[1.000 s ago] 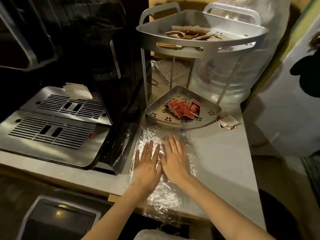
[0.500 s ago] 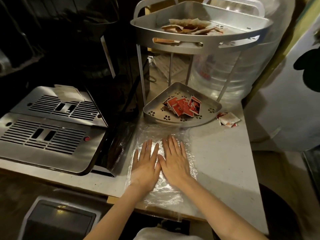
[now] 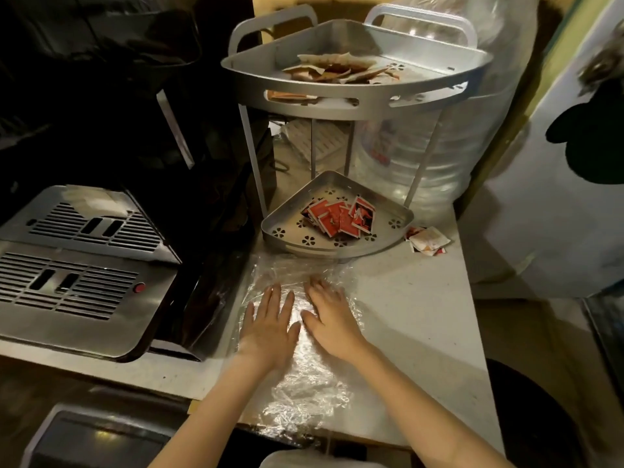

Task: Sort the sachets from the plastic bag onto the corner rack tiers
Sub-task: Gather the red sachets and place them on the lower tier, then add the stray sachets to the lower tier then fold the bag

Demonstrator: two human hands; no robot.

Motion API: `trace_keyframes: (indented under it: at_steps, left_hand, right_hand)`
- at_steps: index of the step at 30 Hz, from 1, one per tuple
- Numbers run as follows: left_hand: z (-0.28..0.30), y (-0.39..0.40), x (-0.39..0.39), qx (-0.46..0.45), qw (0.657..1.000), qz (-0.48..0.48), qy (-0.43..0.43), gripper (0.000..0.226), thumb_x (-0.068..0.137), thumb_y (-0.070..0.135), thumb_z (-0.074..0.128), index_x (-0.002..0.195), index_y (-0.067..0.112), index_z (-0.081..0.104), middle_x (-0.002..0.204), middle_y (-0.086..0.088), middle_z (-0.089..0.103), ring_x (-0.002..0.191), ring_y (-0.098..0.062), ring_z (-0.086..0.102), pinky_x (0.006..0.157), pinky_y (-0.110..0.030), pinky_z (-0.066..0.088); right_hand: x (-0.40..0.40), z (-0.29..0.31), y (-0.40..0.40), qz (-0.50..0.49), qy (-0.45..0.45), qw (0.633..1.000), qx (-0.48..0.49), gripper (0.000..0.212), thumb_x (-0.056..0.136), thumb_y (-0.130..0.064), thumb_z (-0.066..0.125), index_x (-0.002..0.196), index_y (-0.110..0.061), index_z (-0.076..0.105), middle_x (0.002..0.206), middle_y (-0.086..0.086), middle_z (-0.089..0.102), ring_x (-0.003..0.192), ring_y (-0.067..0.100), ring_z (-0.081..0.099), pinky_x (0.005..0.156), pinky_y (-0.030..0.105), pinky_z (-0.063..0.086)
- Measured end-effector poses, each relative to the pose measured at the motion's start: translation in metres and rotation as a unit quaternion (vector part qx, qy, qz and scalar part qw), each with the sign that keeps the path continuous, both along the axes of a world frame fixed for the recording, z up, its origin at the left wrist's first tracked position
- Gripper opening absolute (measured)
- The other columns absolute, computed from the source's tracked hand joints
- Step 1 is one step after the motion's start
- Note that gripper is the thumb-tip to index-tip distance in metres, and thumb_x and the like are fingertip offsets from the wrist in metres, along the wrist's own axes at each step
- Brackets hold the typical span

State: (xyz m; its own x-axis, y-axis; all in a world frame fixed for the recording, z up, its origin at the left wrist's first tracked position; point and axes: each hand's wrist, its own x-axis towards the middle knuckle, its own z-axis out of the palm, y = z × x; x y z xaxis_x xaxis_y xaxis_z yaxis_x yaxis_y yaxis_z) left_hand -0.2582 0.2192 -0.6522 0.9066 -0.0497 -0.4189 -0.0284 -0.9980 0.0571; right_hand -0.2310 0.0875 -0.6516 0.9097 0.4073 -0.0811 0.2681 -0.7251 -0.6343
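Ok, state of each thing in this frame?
Plastic bag: flattened on the counter, looks empty.
Left hand: open, palm down on the bag.
Right hand: open, palm down on the bag.
Top tier: holds pale sachets.
Bottom tier: holds red sachets.
Loose sachets: on the counter beside the rack.

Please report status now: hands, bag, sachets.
Left hand and right hand flat on bag, holding nothing. Red sachets on lower tier, pale sachets on top. Few loose sachets beside rack.

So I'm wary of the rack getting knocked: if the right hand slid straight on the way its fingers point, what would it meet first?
Probably the front rim of the perforated metal lower tier; the right hand points there.
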Motion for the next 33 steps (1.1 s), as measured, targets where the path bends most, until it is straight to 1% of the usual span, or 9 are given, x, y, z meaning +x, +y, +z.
trace_keyframes:
  at_steps: [4,7,11,17,20,23,26,30,33]
  left_hand:
    - [0.018,-0.010,0.017,0.063,0.998,-0.002,0.001,0.054,0.097,0.038,0.022,0.146,0.018,0.008,0.156,-0.011,0.003,0.144,-0.028,0.002,0.114,-0.050,0.006]
    - [0.039,-0.027,0.036,0.116,0.993,-0.008,0.018,0.043,0.096,0.031,0.030,0.134,0.013,0.037,0.141,-0.014,0.038,0.129,-0.031,0.037,0.103,-0.042,0.034]
    - [0.062,-0.059,0.069,0.144,0.986,-0.069,0.046,0.038,0.092,0.029,0.038,0.124,0.017,0.053,0.126,-0.002,0.057,0.112,-0.022,0.056,0.084,-0.032,0.043]
    - [0.081,-0.122,0.114,-0.076,0.983,-0.141,-0.094,0.027,0.092,0.027,0.043,0.108,0.011,0.058,0.101,-0.009,0.063,0.091,-0.027,0.061,0.075,-0.033,0.050]
    - [0.073,-0.153,0.132,-0.200,0.960,-0.153,-0.120,0.031,0.090,0.022,0.046,0.119,0.013,0.053,0.111,-0.013,0.062,0.099,-0.029,0.058,0.072,-0.029,0.041]
    - [0.054,-0.180,0.141,-0.290,0.935,-0.166,-0.124,0.044,0.090,0.022,0.049,0.131,0.011,0.045,0.135,-0.013,0.048,0.119,-0.030,0.049,0.093,-0.031,0.040]
    - [0.026,-0.198,0.151,-0.291,0.926,-0.193,-0.141,0.057,0.086,0.033,0.038,0.134,0.003,0.041,0.138,-0.022,0.043,0.127,-0.037,0.042,0.107,-0.038,0.036]
    - [-0.005,-0.212,0.164,-0.248,0.933,-0.209,-0.157,0.053,0.074,0.014,0.064,0.123,-0.004,0.051,0.115,-0.031,0.058,0.106,-0.045,0.057,0.092,-0.047,0.049]
    - [-0.006,-0.218,0.164,-0.228,0.928,-0.221,-0.192,0.048,0.078,0.025,0.050,0.118,-0.001,0.056,0.109,-0.028,0.063,0.102,-0.041,0.062,0.086,-0.044,0.053]
  right_hand:
    - [0.006,0.014,-0.029,-0.074,0.122,0.973,0.181,0.037,0.093,-0.007,0.045,0.127,-0.018,0.054,0.114,-0.003,0.062,0.066,-0.003,0.055,0.059,0.007,0.042]
    - [0.017,0.019,-0.055,-0.154,0.102,0.957,0.222,0.028,0.091,-0.005,0.048,0.110,-0.016,0.065,0.102,-0.012,0.064,0.086,0.026,0.065,0.075,0.022,0.052]
    - [0.039,0.026,-0.099,-0.214,0.060,0.950,0.219,0.022,0.089,-0.004,0.052,0.104,-0.011,0.067,0.100,-0.001,0.067,0.097,0.015,0.061,0.075,0.004,0.043]
    - [0.066,0.036,-0.162,-0.280,0.058,0.933,0.219,0.032,0.086,-0.005,0.058,0.117,-0.014,0.057,0.107,-0.002,0.059,0.103,0.011,0.055,0.084,0.015,0.041]
    - [0.076,0.034,-0.186,-0.309,0.032,0.929,0.198,0.038,0.081,-0.004,0.063,0.118,-0.009,0.056,0.109,0.008,0.063,0.102,0.017,0.058,0.086,0.021,0.042]
    - [0.086,0.029,-0.201,-0.326,0.008,0.931,0.163,0.049,0.076,-0.002,0.067,0.122,-0.006,0.053,0.112,0.009,0.060,0.104,0.019,0.055,0.089,0.027,0.043]
    - [0.096,0.016,-0.207,-0.326,0.000,0.939,0.112,0.060,0.072,-0.002,0.070,0.128,-0.006,0.048,0.122,0.013,0.054,0.113,0.024,0.050,0.098,0.035,0.042]
    - [0.107,0.001,-0.208,-0.319,0.017,0.945,0.070,0.065,0.074,-0.004,0.067,0.134,-0.006,0.041,0.130,0.019,0.049,0.121,0.033,0.042,0.101,0.033,0.034]
    - [0.115,-0.004,-0.206,-0.316,0.002,0.947,0.055,0.059,0.080,-0.005,0.060,0.135,-0.007,0.040,0.134,0.018,0.048,0.126,0.032,0.039,0.103,0.032,0.031]
